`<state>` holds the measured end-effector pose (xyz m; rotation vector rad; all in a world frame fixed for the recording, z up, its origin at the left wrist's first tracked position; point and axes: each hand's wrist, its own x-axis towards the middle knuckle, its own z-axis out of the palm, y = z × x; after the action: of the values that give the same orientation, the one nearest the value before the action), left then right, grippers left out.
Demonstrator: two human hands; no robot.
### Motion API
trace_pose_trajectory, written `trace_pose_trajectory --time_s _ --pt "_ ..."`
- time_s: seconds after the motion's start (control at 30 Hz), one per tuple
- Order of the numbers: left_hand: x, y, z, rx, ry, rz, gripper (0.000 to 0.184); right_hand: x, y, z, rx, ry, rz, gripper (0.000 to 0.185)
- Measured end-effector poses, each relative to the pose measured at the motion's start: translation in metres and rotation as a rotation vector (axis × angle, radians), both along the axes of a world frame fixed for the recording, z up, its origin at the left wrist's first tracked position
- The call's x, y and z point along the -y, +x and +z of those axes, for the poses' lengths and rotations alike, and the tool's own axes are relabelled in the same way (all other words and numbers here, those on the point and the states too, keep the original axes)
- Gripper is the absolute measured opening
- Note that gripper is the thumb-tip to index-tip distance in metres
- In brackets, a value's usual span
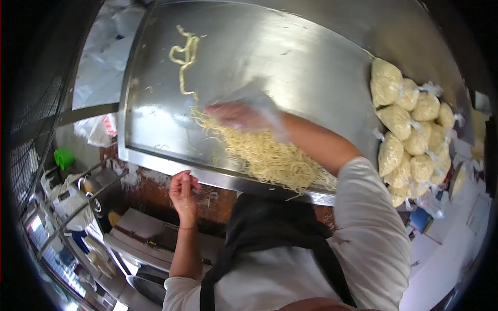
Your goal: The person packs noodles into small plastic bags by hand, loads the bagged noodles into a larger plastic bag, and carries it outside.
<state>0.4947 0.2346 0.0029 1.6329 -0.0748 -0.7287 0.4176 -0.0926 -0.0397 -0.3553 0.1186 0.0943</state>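
A heap of pale yellow noodles (275, 158) lies along the near edge of a shiny metal tray table (311, 57). My right hand (241, 115), covered by a clear plastic glove or bag, is over the heap's far left side and touches it. Motion blur and the plastic hide how its fingers are set. My left hand (184, 192) hovers bare just outside the table's near rim, fingers curled in, with nothing visible in them. A loose, twisted strand of noodles (185, 57) stretches away from the heap toward the far left.
Several knotted clear bags of noodles (397, 122) are piled at the table's right end. White plastic sheeting (106, 57) lies beyond the left rim. A green cup-like object (64, 158) and a metal rack (67, 220) with bags are at lower left.
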Motion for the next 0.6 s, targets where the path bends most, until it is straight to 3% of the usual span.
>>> trace_pose_trajectory --time_s 0.07,0.1,0.13,0.17,0.23,0.3,0.37,0.4,0.43,0.5,0.6 --pt "-0.007 0.006 -0.001 -0.01 -0.052 -0.014 0.017 0.046 -0.024 -0.053 0.252 -0.472 -0.22 0.08" --pt "-0.011 0.008 -0.004 -0.008 -0.066 -0.008 0.018 0.067 -0.029 -0.013 0.021 -1.3 -0.413 0.074" --pt "-0.013 0.009 -0.001 0.001 -0.042 0.018 0.017 0.088 -0.034 0.028 -0.452 -2.057 -0.439 0.069" --pt "-0.018 0.01 -0.002 -0.004 -0.026 0.039 0.017 0.132 -0.04 -0.009 -0.545 -2.109 -0.565 0.071" --pt "-0.031 0.01 -0.006 -0.012 0.009 0.079 0.016 0.204 -0.038 -0.078 -0.421 -2.085 -0.808 0.071" --pt "-0.042 0.009 -0.007 -0.013 0.048 0.098 0.017 0.208 0.019 -0.084 -0.557 -2.473 -0.663 0.053" --pt "-0.047 0.006 -0.004 -0.03 0.064 0.13 0.017 0.158 0.096 -0.02 -0.336 -0.669 -0.624 0.061" --pt "-0.05 0.006 -0.006 -0.013 0.062 0.129 0.018 0.199 0.158 -0.141 0.074 -1.246 -0.604 0.057" --pt "-0.052 0.004 -0.007 -0.007 0.078 0.14 0.018 0.165 0.187 -0.099 -0.008 -0.904 -0.509 0.056" --pt "-0.055 0.002 -0.009 0.011 0.107 0.163 0.018 0.095 0.239 -0.064 -0.001 -0.514 -0.328 0.054" --pt "-0.056 0.0 -0.008 -0.001 0.076 0.167 0.018 -0.012 0.278 -0.047 -0.04 -0.288 -0.053 0.052"
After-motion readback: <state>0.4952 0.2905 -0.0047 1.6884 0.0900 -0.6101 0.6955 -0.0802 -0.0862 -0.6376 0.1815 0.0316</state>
